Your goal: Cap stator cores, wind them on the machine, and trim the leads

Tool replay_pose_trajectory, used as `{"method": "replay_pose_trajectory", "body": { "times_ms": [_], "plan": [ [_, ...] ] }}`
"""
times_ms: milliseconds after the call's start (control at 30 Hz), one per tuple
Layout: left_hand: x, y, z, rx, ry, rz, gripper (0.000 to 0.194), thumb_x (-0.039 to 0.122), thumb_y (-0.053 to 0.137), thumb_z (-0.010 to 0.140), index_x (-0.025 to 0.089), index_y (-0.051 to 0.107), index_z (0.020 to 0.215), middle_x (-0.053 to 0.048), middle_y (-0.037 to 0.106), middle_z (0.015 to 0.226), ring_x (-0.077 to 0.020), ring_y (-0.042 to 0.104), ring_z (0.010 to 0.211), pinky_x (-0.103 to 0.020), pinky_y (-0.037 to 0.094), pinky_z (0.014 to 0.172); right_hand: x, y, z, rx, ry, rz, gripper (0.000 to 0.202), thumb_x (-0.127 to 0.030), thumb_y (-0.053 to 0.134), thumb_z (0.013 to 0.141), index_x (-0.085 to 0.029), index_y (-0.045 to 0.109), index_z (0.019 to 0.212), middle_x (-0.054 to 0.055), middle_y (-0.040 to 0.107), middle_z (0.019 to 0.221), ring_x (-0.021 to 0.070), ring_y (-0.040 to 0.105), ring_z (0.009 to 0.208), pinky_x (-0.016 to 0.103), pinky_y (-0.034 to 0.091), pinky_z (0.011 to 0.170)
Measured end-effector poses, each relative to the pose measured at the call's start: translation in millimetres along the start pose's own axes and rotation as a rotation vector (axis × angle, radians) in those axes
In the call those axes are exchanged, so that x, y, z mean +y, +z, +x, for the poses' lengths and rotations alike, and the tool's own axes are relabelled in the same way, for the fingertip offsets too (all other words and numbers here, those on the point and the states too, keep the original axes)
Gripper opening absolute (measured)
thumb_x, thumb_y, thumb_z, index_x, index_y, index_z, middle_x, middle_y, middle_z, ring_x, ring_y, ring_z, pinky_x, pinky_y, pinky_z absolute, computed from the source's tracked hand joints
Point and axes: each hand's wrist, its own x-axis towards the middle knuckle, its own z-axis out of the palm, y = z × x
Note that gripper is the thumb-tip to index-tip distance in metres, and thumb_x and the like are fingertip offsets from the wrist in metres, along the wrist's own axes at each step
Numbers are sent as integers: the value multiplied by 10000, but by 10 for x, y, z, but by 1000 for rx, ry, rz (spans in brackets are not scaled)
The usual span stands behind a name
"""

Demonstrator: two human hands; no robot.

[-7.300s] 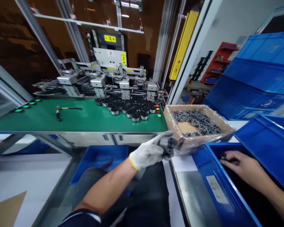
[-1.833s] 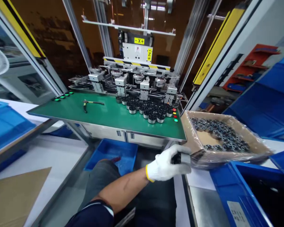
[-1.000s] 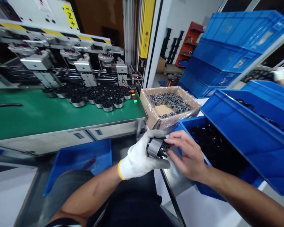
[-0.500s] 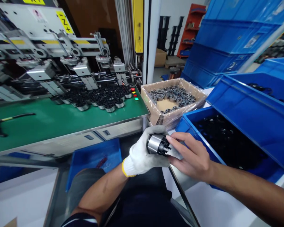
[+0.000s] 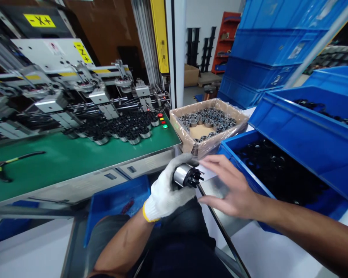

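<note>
My left hand (image 5: 166, 189), in a white knit glove with a yellow cuff, is wrapped round a motor stator (image 5: 183, 175). The stator is a shiny steel ring with black plastic prongs, and its pronged end faces right. Just right of it is my bare right hand (image 5: 230, 187), fingers apart and slightly blurred, with nothing in its grasp. On the green bench top (image 5: 60, 158) stand many similar stators (image 5: 118, 129), steel rings with black plastic on top.
A plastic-wrapped carton (image 5: 188, 144) of metal rings stands beyond my hands. To the right, a blue bin (image 5: 243, 170) holds black parts, with another blue bin (image 5: 310, 131) above it. Pliers (image 5: 2, 170) lie at the bench's left. A machine (image 5: 101, 98) lines the back.
My right hand has let go of the stator and drawn off it, its fingers spreading. My left hand has shifted slightly left with the stator, whose prongs now show more.
</note>
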Motion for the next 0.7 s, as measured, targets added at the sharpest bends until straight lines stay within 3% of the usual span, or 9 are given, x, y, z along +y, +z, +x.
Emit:
{"method": "replay_pose_trajectory", "body": {
  "times_ms": [67,133,233,333,400,467,567,700],
  "plan": [
    [-87,1,-19,27,125,-40,788,67,683,684,270,499,1423,-49,642,1400,-252,624,1261,-374,486,1110,-20,13,8,6,259,241,399,-292,745,902,-160,599,1250,129,686,1089,215,714,952,336,640,780],
    [-130,8,-32,9,163,-35,811,72,692,684,286,489,1439,-51,608,1442,-269,589,1313,-397,455,1146,-30,27,8,-28,376,351,188,-216,713,920,-175,639,1087,52,710,917,156,718,786,257,617,683],
    [-92,26,-27,-71,40,18,899,114,762,646,293,466,1475,-57,609,1442,-295,600,1297,-405,477,1128,-13,33,-7,-11,220,178,44,-131,687,925,-157,674,959,41,711,822,137,693,723,238,588,657],
    [-4,48,2,-90,-147,107,896,183,828,633,301,496,1457,-42,655,1386,-294,648,1223,-405,518,1079,23,15,-24,21,-112,-125,169,-44,639,917,-115,680,1064,103,720,880,181,707,805,284,599,690],
    [23,64,22,-59,-203,149,767,252,824,686,299,554,1403,-30,694,1323,-286,669,1183,-408,531,1053,30,-3,-21,-20,-229,-211,211,-29,624,908,-106,674,1099,127,720,915,209,714,852,305,605,691],
    [3,80,29,-40,-169,117,681,292,807,731,291,579,1374,-27,710,1293,-275,673,1171,-399,530,1048,16,-18,-3,-26,-180,-170,205,-69,645,911,-122,666,1108,126,716,945,211,712,873,314,615,710],
    [-97,114,5,-48,-8,-35,671,304,799,761,277,559,1387,-38,688,1325,-260,665,1178,-369,529,1042,-23,-21,27,40,-24,-28,128,-148,697,918,-165,651,1037,73,703,882,169,694,803,283,613,705],
    [-245,194,-48,-8,81,-117,674,267,791,779,274,538,1403,-53,659,1360,-259,640,1215,-372,514,1064,-36,-2,24,43,21,56,76,-158,709,927,-185,638,929,27,688,793,142,690,735,241,590,656]
  ]
}}
